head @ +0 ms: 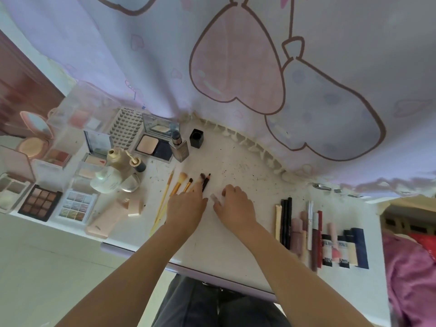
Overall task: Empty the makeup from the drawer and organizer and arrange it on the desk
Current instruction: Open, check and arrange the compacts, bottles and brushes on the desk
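A: What sits at the left of the frame?

B: Open palettes [40,202] along the desk [236,161] edge, with compacts and clear boxes [77,109] behind them. Right of those come bottles [118,161], then a lash tray [127,128] and a black cap [196,138] toward the curtain [236,55].

A: And in the middle?

B: Brushes [181,182] fan out with bristles toward the curtain. The left hand [186,208] lies flat over their handles, fingers straight and relaxed, covering the lower ends. A dark pencil [205,182] lies just beside its fingertips.

A: The right hand?

B: The right hand [233,206] is just beside the left, fingers curled; a small pale thing [214,198] shows at its fingertips. I cannot tell if it is pinched or only touched.

A: Further right?

B: A row of lip pencils and tubes [306,230] lies well apart from the hands, near the desk's front edge. A cardboard box [405,215] and pink cloth [410,279] fill the right edge.
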The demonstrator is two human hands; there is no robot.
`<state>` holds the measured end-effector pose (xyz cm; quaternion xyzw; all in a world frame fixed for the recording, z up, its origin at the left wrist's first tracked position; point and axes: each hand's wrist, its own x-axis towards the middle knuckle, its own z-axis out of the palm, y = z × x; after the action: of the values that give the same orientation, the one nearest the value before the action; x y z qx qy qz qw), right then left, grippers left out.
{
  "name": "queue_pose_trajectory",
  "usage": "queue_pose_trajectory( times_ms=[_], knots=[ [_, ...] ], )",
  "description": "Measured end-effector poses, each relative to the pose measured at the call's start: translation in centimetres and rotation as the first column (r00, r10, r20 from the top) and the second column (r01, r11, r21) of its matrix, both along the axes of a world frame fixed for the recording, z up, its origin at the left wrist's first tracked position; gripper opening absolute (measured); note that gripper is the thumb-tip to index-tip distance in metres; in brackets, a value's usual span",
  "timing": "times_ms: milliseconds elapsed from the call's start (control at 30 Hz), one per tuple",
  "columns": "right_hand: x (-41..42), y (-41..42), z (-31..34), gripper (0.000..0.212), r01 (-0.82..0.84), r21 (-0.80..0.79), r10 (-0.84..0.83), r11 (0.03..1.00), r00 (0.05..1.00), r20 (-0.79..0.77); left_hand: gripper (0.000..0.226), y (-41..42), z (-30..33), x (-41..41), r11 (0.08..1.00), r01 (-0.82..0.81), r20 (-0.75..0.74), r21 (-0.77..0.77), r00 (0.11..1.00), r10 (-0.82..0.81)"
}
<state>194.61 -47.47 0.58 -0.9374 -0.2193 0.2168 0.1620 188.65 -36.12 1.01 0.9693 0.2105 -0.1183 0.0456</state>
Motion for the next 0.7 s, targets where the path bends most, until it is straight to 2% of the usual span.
queue_pose_trajectory(
  times_ms=[67, 133, 200, 300, 400, 533, 633, 700],
  knots=[
    [1.7, -1.8, 1.1, 0.030, 0.040, 0.039, -0.038, 0.998, 0.999, -0.032, 0.036, -1.3, 0.6, 0.3, 0.997, 0.078, 0.029, 0.021, 0.997, -0.078],
    [4.1, -4.7, 2.4, 0.025, 0.056, 0.057, -0.055, 0.997, 0.998, -0.022, 0.029, -3.8, 1.3, 0.8, 0.985, 0.171, 0.061, -0.024, 0.984, -0.170],
    [6.2, -8.1, 3.7, 0.024, 0.053, 0.045, -0.051, 0.998, 0.998, -0.030, 0.028, -7.1, 1.6, 1.0, 0.956, 0.224, 0.094, -0.189, 0.973, -0.210],
    [7.9, -11.6, 4.3, 0.028, -0.034, -0.048, 0.031, 0.998, 0.997, -0.065, 0.030, -12.3, 0.9, 1.1, 0.886, 0.228, 0.050, -0.403, 0.972, -0.228],
    [8.2, -12.8, 3.1, 0.030, -0.156, -0.147, 0.145, 0.977, 0.986, -0.081, 0.036, -15.0, -0.4, 1.1, 0.902, 0.229, 0.015, -0.367, 0.971, -0.241],
    [7.7, -12.6, 2.3, 0.032, -0.272, -0.265, 0.281, 0.925, 0.960, -0.003, 0.032, -15.5, -1.2, 1.5, 0.930, 0.124, -0.021, -0.346, 0.990, -0.140],
    [7.4, -11.9, 2.2, 0.028, -0.281, -0.232, 0.300, 0.931, 0.953, 0.051, 0.027, -14.9, -1.2, 1.6, 0.932, 0.066, -0.010, -0.356, 0.997, -0.074],
    [7.2, -11.3, 2.6, 0.031, -0.206, -0.130, 0.211, 0.970, 0.977, 0.027, 0.023, -14.0, -0.9, 1.3, 0.943, 0.129, 0.133, -0.308, 0.987, -0.091]
  ],
)
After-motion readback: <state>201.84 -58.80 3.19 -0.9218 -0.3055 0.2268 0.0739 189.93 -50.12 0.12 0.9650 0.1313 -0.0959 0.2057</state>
